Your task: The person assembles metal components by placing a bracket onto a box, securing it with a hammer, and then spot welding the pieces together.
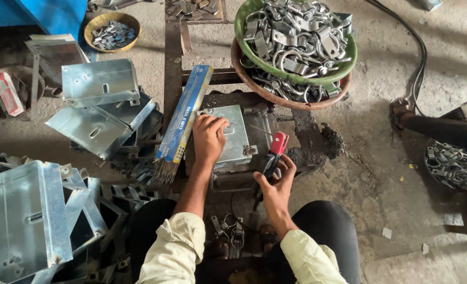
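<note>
your head camera | looks steeply down, slightly forward | close over your hands and knees | floor [402,221] fills frame

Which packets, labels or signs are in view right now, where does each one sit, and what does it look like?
Long packet: slim blue carton with a yellow edge, lying beside the left hand, thin grey rods sticking out of its near end.
Small pack: flat, red and white, far left, resting on a round dark object.
No signs or screens show.
</note>
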